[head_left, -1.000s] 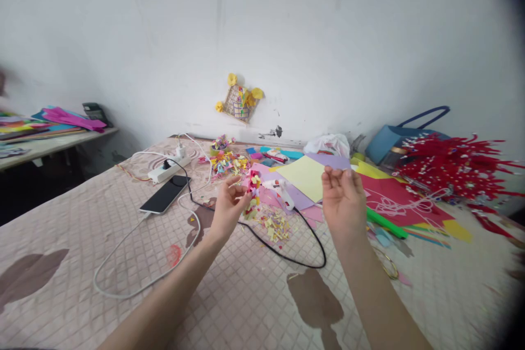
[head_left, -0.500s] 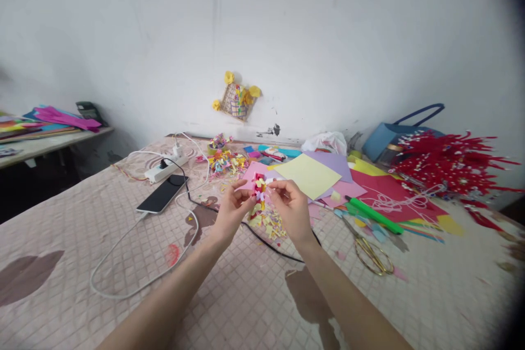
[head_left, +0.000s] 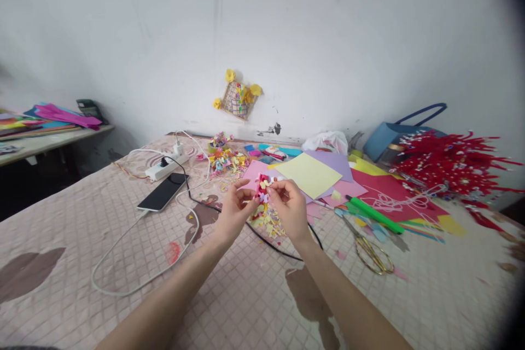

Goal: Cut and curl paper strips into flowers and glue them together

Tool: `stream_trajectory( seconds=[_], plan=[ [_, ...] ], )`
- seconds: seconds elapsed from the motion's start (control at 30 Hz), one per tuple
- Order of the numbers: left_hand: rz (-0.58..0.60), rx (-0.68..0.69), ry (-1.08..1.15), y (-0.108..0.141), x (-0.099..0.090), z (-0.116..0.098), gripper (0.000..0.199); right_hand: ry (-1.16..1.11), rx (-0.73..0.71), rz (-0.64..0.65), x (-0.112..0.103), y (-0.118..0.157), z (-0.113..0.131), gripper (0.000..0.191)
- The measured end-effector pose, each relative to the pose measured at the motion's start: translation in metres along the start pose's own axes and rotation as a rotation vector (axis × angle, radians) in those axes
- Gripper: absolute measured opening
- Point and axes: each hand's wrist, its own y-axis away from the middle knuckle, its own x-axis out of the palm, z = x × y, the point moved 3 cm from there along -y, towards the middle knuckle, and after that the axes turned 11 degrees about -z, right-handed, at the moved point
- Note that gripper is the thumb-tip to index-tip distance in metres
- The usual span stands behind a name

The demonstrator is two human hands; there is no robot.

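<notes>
While both hands work close together over the middle of the table, my left hand (head_left: pixel 234 210) grasps a small red-and-pink piece (head_left: pixel 261 188) between thumb and fingertips at its near-left side; pale yellow and lilac bits show on it. My right hand (head_left: pixel 290 209) has thumb and forefinger drawn together at the piece's right side, by a pale yellow bit; can't tell whether they pinch that bit or merely touch it, too small. The piece is up in the fingers, above the loose paper scraps (head_left: pixel 273 224) and just short of the pale yellow sheet (head_left: pixel 311 175). To do this well, I'd make the left the steady clamp, light enough not to crease what looks like thin material, and let only the right fingertips do the fine placing. Thumb off the front face, so the spot stays visible. Wrists low, small moves. Black cord (head_left: pixel 279 251) passes beneath both wrists, so avoid snagging it. Scissors (head_left: pixel 371 251) lie well off to the right, out of the way; phone (head_left: pixel 163 192) likewise, left.
</notes>
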Motion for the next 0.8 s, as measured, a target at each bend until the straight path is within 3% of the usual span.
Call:
stream_trajectory(
  seconds=[0.27,0.5,0.67,0.8],
  plan=[
    [-0.047,0.022,-0.017,-0.003,-0.005,0.001,0.048,-0.162,0.137,0.042,-0.004,0.001,-0.002,0.006],
    [-0.099,0.045,-0.064,-0.008,-0.009,0.004,0.048,-0.621,0.443,0.085,-0.011,-0.002,0.002,0.013],
    [-0.141,0.061,-0.069,-0.012,-0.013,0.006,0.046,-0.703,0.450,0.005,-0.029,-0.012,0.004,0.014],
    [-0.185,0.085,-0.089,-0.016,-0.018,0.008,0.045,-0.741,0.396,-0.144,-0.060,-0.029,-0.001,0.015]
  ],
)
